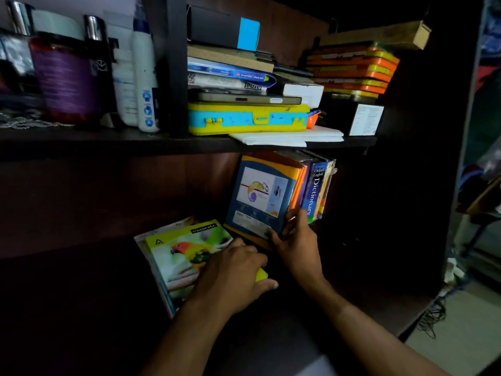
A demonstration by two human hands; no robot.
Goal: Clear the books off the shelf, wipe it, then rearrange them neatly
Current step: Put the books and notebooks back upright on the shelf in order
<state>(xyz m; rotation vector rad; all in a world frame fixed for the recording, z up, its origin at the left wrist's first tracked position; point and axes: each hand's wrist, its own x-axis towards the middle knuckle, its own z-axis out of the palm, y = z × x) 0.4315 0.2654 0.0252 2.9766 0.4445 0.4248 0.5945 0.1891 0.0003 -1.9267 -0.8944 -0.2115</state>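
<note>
Two hands work on the lower shelf [81, 280]. The left hand [233, 275] lies with fingers curled over the yellow corner of a parrot notebook [184, 256], which sits flat on a thin stack at the shelf's front. The right hand [295, 237] pinches the lower corner of a blue book [257, 199], upright and tilted against a row that includes a dictionary [314, 191]. The notebook looks light and floppy, so it is probably best gripped along its spine with the stack beneath. The upright books seem stiff and heavier, and the dictionary's worn edge may tear; grasp them low, around both covers.
</note>
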